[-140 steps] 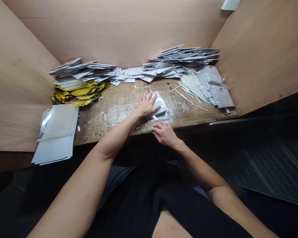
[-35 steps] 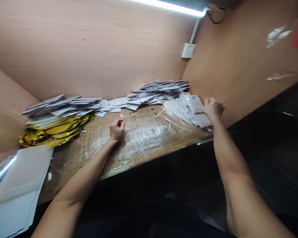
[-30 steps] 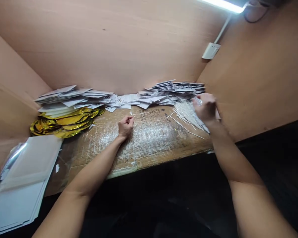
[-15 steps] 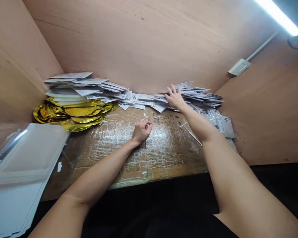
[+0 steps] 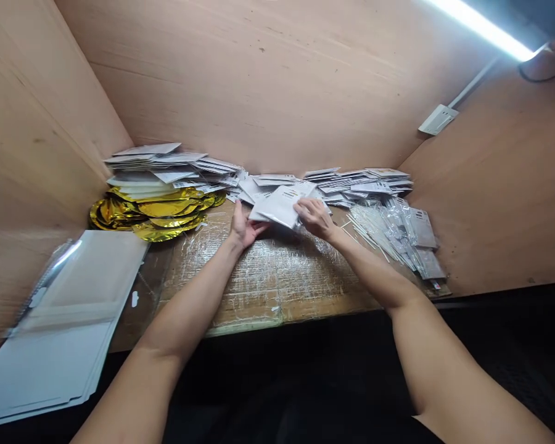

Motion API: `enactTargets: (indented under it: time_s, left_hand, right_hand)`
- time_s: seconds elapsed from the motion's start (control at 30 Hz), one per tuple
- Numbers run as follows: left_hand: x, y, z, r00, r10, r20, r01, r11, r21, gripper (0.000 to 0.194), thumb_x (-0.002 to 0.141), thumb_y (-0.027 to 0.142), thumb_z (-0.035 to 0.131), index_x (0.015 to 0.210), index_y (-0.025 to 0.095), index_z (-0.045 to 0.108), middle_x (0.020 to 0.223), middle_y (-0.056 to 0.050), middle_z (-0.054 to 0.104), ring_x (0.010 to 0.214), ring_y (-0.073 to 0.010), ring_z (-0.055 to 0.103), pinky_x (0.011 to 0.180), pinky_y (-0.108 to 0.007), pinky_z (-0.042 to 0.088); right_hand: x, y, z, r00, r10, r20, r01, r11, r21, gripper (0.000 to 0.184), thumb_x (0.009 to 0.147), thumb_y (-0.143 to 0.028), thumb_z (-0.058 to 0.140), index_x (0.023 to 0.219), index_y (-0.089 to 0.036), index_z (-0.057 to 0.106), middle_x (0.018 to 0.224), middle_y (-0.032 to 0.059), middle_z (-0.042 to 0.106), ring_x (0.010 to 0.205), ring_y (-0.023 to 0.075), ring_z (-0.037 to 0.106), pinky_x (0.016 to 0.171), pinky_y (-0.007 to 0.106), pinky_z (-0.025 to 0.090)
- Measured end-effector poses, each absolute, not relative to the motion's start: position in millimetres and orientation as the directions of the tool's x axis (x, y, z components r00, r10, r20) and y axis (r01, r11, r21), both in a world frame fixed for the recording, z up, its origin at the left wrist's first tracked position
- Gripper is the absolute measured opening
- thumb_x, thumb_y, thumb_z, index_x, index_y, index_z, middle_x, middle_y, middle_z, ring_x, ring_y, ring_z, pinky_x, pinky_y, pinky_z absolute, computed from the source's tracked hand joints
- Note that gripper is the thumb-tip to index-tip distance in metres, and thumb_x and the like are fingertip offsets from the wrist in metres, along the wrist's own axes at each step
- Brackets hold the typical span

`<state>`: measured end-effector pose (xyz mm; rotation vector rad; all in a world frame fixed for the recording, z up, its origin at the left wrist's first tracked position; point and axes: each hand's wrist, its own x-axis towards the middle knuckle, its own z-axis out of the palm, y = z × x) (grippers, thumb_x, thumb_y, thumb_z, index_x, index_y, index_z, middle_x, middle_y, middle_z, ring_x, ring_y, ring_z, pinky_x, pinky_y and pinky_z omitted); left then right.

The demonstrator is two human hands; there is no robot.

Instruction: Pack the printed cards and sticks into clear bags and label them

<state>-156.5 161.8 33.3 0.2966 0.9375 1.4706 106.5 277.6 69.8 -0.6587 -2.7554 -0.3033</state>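
Along the back wall (image 5: 259, 111), packets (image 5: 171, 161) left and right. Before the left ones, foil (image 5: 166, 211); nearer the front, sheets (image 5: 50, 364). Before the right ones, sticks (image 5: 370, 233), then bags (image 5: 423, 231) farther right. Between left hand (image 5: 244, 229) and right hand (image 5: 315, 217), more packets above cardboard (image 5: 259, 293).

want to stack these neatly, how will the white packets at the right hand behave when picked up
The white packets at the right hand look fairly stiff, with straight edges. Being so thin, they are probably light. They may also slide over one another, since they are fanned out.
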Motion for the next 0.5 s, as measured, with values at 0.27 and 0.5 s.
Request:
enactTargets:
  time_s: [0.27, 0.5]
  left_hand:
    - [-142.1, 157.2, 14.5, -0.022, 0.999, -0.041, -0.114, 0.038, 0.993, 0.076, 0.049, 0.038, 0.106, 0.117, 0.014, 0.079, 0.126, -0.014, 0.083, 0.124, -0.0385, 0.074, 0.114, -0.048, 0.056]
    - [-106.2, 134.5, 15.9, -0.015, 1.000, -0.012, -0.068, 0.011, 0.998, 0.072, 0.063, 0.046, 0.099, 0.123, 0.014, 0.075, 0.130, -0.018, 0.079, 0.126, -0.0398, 0.072, 0.114, -0.049, 0.053]
  right_hand:
    - [180.8, 190.9, 33.9, -0.791, 0.542, 0.283, 0.510, 0.841, -0.182, 0.054, 0.101, -0.014, 0.052, 0.153, -0.019, 0.062, 0.168, 0.0173, 0.053, 0.161, 0.0346, 0.045, 0.132, 0.063, 0.038]
    - [160.9, 167.5, 36.3, -0.216, 0.975, 0.045, 0.663, 0.180, -0.727, 0.062, 0.083, -0.055, 0.084, 0.130, -0.016, 0.069, 0.124, 0.0172, 0.080, 0.111, 0.0333, 0.076, 0.103, 0.051, 0.062]
